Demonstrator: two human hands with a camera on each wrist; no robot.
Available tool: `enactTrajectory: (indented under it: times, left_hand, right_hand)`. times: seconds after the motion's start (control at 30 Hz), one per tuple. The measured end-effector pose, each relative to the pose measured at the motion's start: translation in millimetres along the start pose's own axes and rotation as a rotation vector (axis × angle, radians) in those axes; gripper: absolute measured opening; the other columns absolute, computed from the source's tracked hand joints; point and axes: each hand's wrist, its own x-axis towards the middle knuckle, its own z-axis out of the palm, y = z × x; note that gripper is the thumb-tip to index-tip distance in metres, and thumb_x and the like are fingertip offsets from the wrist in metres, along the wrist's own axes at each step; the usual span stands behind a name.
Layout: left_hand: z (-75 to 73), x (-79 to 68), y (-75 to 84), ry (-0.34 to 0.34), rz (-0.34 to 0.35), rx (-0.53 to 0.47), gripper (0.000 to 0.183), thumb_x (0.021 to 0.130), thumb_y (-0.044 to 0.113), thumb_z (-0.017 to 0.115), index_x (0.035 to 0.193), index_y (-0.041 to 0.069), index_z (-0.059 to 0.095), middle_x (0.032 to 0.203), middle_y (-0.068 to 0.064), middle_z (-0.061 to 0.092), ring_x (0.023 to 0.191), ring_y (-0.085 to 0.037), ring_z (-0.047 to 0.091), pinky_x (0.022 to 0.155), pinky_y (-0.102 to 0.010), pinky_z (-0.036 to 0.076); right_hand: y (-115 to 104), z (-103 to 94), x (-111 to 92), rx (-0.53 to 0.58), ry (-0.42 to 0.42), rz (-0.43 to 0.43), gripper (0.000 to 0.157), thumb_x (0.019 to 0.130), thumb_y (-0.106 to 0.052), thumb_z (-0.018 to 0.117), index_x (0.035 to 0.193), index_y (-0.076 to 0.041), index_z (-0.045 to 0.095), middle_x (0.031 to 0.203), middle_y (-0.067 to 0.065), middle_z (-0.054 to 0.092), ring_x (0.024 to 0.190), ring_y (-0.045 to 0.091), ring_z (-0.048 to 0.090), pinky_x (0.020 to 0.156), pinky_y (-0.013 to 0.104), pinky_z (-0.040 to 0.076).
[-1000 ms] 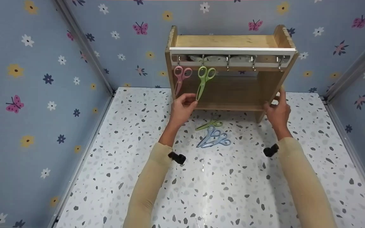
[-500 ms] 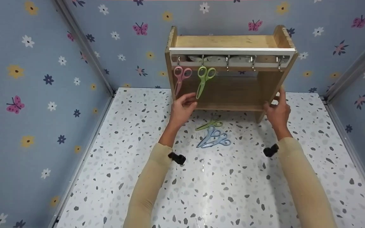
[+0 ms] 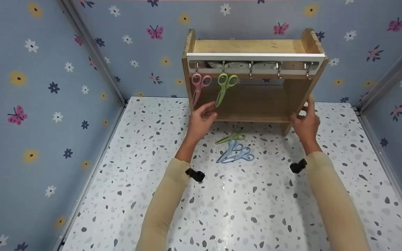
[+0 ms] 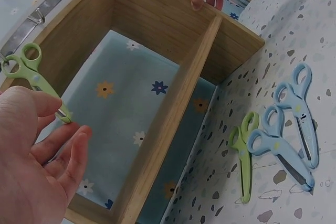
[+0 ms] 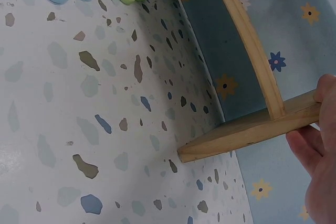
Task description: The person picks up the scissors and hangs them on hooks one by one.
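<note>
A wooden shelf rack stands at the back, with a row of metal hooks along its front. Pink scissors hang from its leftmost hook and green scissors from the one beside it, blades down. My left hand is at the tip of the hanging green scissors; thumb and forefinger are parted around the tip in the left wrist view. My right hand grips the rack's right side panel, thumb on one face and fingers on the other.
On the speckled tabletop, in front of the rack, lie another pair of green scissors and two pairs of light blue scissors close together. Three more hooks carry nothing. Flowered panels enclose the table.
My left thumb and forefinger have come apart from their pinch on the green scissors' tip, and the tip has risen slightly. My right hand has stayed on the rack.
</note>
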Motion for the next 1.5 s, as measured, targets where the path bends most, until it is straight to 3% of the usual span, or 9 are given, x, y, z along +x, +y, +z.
enactTrajectory:
  times: [0.53, 0.87, 1.27, 1.5]
  left_hand:
    - [-1.7, -2.0, -6.9, -0.004, 0.018, 0.002, 0.045, 0.107, 0.000, 0.070, 0.152, -0.004, 0.066, 0.152, -0.030, 0.070, 0.136, -0.044, 0.073, 0.115, -0.051, 0.060]
    - [-2.3, -8.1, -15.2, -0.006, 0.002, 0.039, 0.042, 0.108, 0.003, 0.071, 0.150, -0.003, 0.067, 0.150, -0.025, 0.073, 0.136, -0.039, 0.073, 0.119, -0.051, 0.057]
    - [-2.1, -14.9, -23.7, 0.005, -0.031, 0.059, 0.038, 0.108, 0.002, 0.071, 0.145, -0.002, 0.071, 0.146, -0.022, 0.075, 0.136, -0.036, 0.072, 0.121, -0.048, 0.056]
    - [-1.1, -18.7, -27.9, 0.004, -0.031, 0.088, 0.035, 0.108, 0.002, 0.071, 0.143, -0.002, 0.072, 0.146, -0.021, 0.076, 0.136, -0.036, 0.071, 0.122, -0.052, 0.054]
  right_hand:
    - [-1.9, -1.3, 0.1, 0.004, -0.017, 0.025, 0.087, 0.107, -0.007, 0.066, 0.179, -0.036, 0.026, 0.158, 0.029, 0.065, 0.129, 0.050, 0.077, 0.105, 0.064, 0.064]
    - [-0.9, -2.3, 1.8, -0.005, -0.023, 0.045, 0.087, 0.107, -0.009, 0.065, 0.178, -0.040, 0.025, 0.161, 0.026, 0.064, 0.131, 0.049, 0.076, 0.108, 0.063, 0.063]
    - [-3.2, -0.6, -0.2, -0.003, -0.004, 0.020, 0.087, 0.106, -0.006, 0.066, 0.178, -0.036, 0.028, 0.159, 0.027, 0.066, 0.131, 0.050, 0.076, 0.107, 0.064, 0.062]
    - [-4.5, -0.7, 0.6, -0.005, -0.010, 0.031, 0.088, 0.106, -0.006, 0.067, 0.178, -0.037, 0.028, 0.161, 0.025, 0.065, 0.133, 0.048, 0.076, 0.109, 0.063, 0.062]
